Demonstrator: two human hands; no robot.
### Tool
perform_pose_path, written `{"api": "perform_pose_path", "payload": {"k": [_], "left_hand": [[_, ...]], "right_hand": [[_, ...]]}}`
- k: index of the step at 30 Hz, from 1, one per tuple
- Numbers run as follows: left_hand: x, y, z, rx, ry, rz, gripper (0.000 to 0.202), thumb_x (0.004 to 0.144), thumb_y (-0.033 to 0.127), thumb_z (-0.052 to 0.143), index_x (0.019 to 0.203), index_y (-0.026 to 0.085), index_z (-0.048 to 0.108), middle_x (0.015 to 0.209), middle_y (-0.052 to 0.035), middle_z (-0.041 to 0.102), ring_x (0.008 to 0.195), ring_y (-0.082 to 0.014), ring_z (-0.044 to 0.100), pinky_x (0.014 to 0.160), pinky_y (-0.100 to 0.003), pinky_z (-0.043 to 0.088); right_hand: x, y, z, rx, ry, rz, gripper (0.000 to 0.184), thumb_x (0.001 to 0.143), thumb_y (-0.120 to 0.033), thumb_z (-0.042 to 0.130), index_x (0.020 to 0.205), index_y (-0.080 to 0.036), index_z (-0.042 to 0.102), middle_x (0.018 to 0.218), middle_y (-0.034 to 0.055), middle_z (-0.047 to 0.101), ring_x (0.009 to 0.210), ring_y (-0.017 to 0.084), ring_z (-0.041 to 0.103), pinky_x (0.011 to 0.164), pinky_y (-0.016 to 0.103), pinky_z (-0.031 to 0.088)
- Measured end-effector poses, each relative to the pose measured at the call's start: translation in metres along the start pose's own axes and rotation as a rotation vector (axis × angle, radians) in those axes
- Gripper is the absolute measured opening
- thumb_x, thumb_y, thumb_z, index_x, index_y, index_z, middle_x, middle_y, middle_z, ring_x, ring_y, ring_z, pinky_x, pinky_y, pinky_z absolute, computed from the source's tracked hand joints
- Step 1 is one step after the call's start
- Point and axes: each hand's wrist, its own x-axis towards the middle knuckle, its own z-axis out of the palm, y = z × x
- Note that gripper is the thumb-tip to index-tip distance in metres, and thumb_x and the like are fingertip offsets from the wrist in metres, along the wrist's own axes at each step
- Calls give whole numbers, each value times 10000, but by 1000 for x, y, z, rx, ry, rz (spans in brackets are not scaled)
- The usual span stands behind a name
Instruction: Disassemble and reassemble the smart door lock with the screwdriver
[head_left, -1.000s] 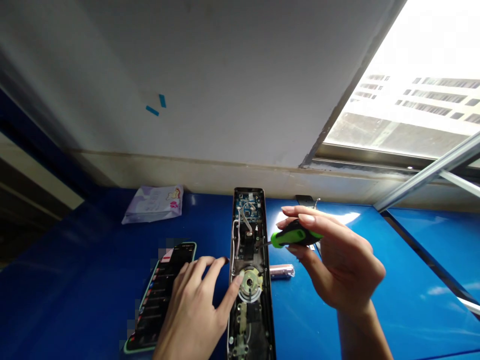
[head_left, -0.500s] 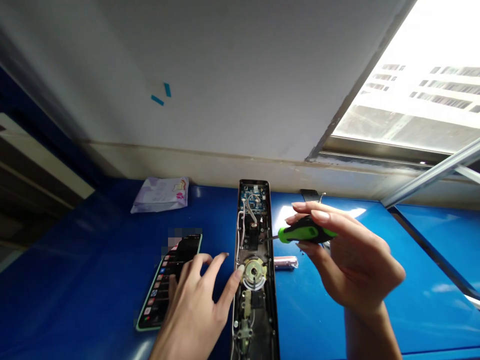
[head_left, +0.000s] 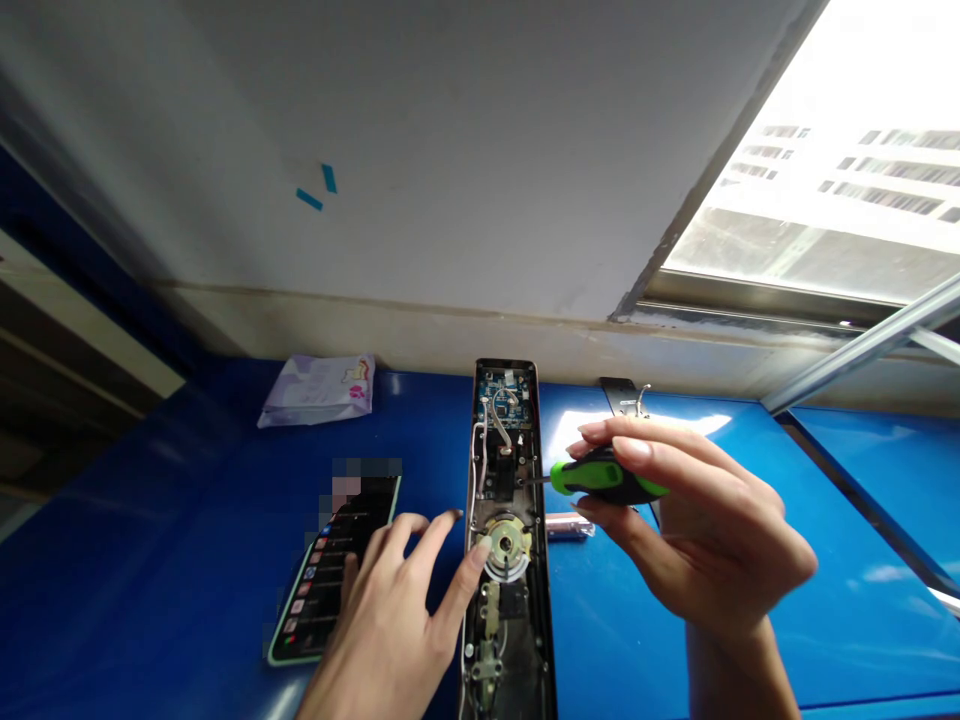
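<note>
While the right hand [head_left: 712, 530] pinches a green-and-black screwdriver [head_left: 611, 476] with a thin metal shaft, its tip pokes into a long, narrow, dark casing [head_left: 531, 650], just right of a black rectangular block [head_left: 505, 476]. Can't tell if it's seated on anything. Casing runs frontward from near the back edge of the glossy blue counter [head_left: 615, 630]. Left hand [head_left: 394, 595] is spread pretty wide, thumb over the casing's left rim by a round brass-coloured disc [head_left: 506, 542], and it partly covers a black, mint-edged phone [head_left: 334, 560].
</note>
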Motion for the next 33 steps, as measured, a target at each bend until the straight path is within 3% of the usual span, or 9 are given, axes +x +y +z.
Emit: {"api": "perform_pose_path", "payload": {"k": [6,12,19,24,30,33], "left_hand": [[-3,3,-1,-10,4,2,766,944,809,359,1347,276,733,1349,-131,702,1350,-406,596,1169,-716,411],[3,7,-1,13,64,46,780,961,804,342,1306,242,758,1292,-140,733,1311,-404,607,1169,-706,401],[2,4,-2,-7,83,17,780,955,812,329,1321,267,750,1285,-124,735,1316,-396,605,1169,-705,401],[1,6,3,-1,27,33,781,967,799,324,1324,247,745,1285,-139,732,1306,-394,615,1163,-691,421],[9,7,3,13,44,42,740,1018,717,280,1383,235,705,1346,-150,719,1342,-401,605,1165,-711,407],[14,9,5,52,28,51,706,1038,682,282,1366,233,716,1351,-165,719,1353,-420,596,1171,-757,359]], "right_hand": [[5,1,3,-39,8,31,594,844,-87,818,1386,-302,706,1129,73,775,925,219,765,669,354,692],[5,-3,1,53,-102,137,646,898,-13,656,1485,-280,616,1392,104,725,1174,304,745,889,501,699],[10,2,3,-25,-11,74,625,818,-36,817,1356,-340,721,1092,56,728,895,201,735,658,336,660],[10,2,5,10,1,115,624,857,-20,761,1384,-348,699,1104,53,695,906,199,711,694,362,647],[10,2,5,-7,-13,92,618,856,-27,765,1384,-341,700,1096,54,693,895,185,711,673,332,640],[9,3,4,23,-24,111,586,889,-44,722,1401,-327,687,1185,78,728,991,233,732,745,401,681]]}}
